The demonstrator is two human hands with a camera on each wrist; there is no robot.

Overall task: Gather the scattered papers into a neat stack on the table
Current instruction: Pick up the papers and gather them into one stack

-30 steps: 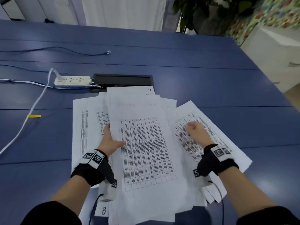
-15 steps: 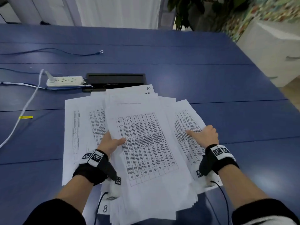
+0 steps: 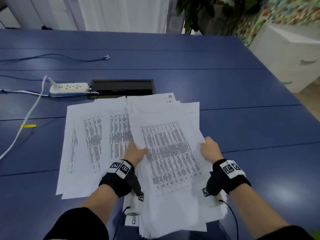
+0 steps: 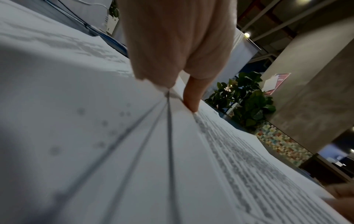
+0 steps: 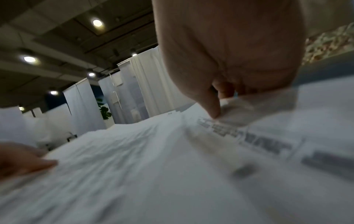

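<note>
A loose pile of white printed papers (image 3: 169,153) lies on the blue table (image 3: 242,118), its near end hanging over the front edge. My left hand (image 3: 136,149) grips the pile's left edge, thumb on top, fingers under the sheets. In the left wrist view the left hand (image 4: 184,94) pinches the papers (image 4: 134,151). My right hand (image 3: 210,148) grips the pile's right edge; in the right wrist view the right hand (image 5: 218,106) has its thumb on the papers (image 5: 172,166). More sheets (image 3: 83,144) fan out flat to the left.
A white power strip (image 3: 69,87) with cables sits beside a black cable hatch (image 3: 123,86) just beyond the papers. A white cable (image 3: 29,116) with a yellow tag (image 3: 28,125) runs down the left. A white cabinet (image 3: 294,54) and a plant (image 3: 199,13) stand past the table.
My right hand has slid the right-hand sheets leftward under the main pile and now grips its right edge. My left hand has kept its hold on the left edge.
</note>
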